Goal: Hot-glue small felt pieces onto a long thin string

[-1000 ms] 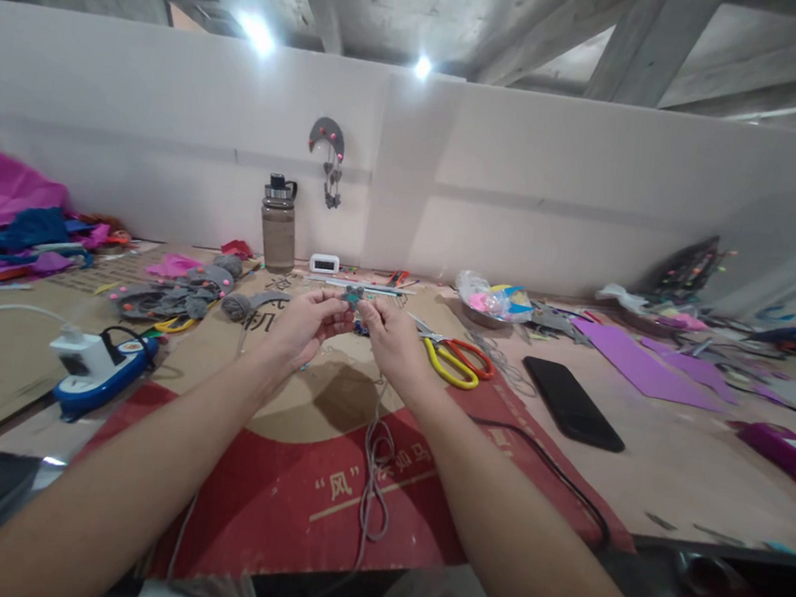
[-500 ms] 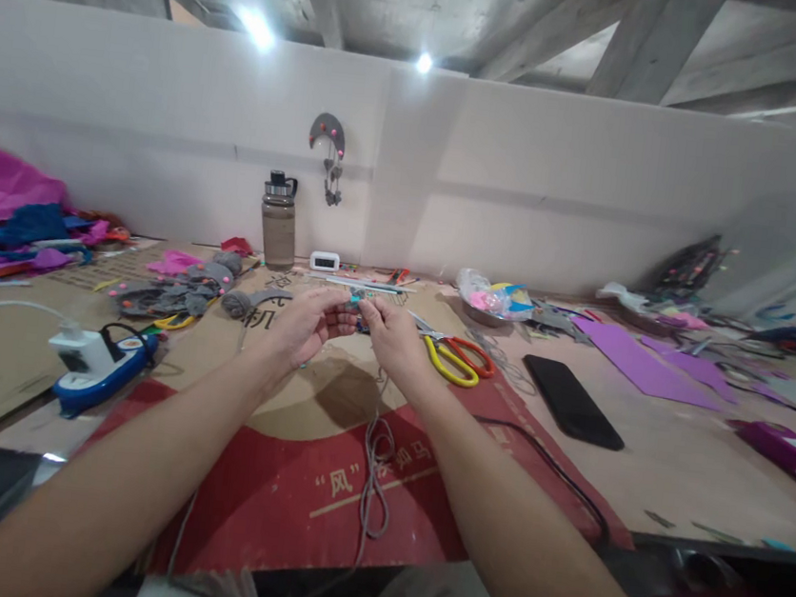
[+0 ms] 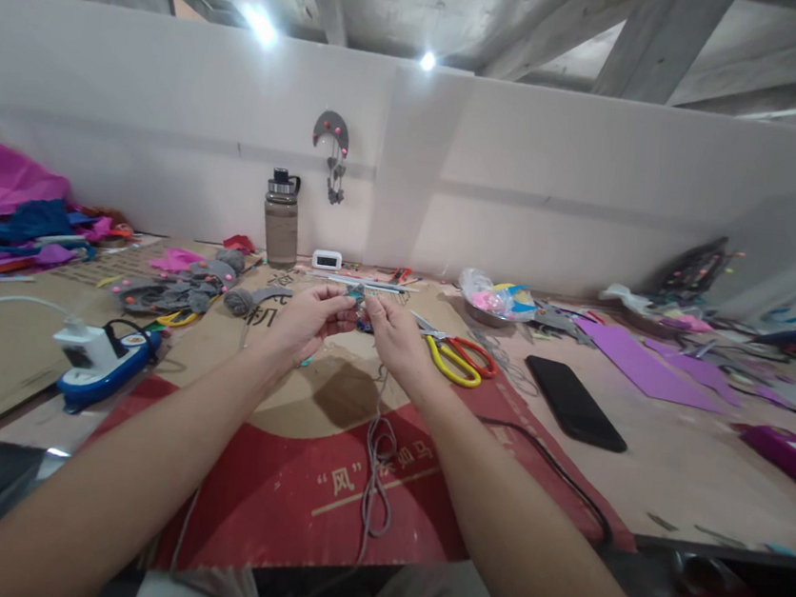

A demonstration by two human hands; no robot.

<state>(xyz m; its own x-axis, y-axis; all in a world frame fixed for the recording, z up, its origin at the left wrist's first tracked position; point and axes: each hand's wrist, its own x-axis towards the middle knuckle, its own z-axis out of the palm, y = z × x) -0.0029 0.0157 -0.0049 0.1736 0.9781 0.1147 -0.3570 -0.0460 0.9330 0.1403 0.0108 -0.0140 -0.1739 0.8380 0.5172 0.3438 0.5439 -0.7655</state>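
My left hand (image 3: 305, 322) and my right hand (image 3: 399, 337) meet above the middle of the table, fingers pinched together on a small grey and teal piece (image 3: 356, 295) held between them. A grey cord (image 3: 378, 450) hangs down from my right hand and loops on the red and tan cardboard sheet (image 3: 289, 497) under my forearms. How the cord joins the small piece is too small to tell.
Yellow and orange scissors (image 3: 456, 355) lie right of my right hand, a black phone (image 3: 575, 403) further right. A blue and white device with a white plug (image 3: 100, 360) sits at left, grey felt scraps (image 3: 175, 292) behind it. A bottle (image 3: 281, 220) stands by the wall.
Both hands stay pinched on the small piece, shifting only slightly. The view has drifted a little.
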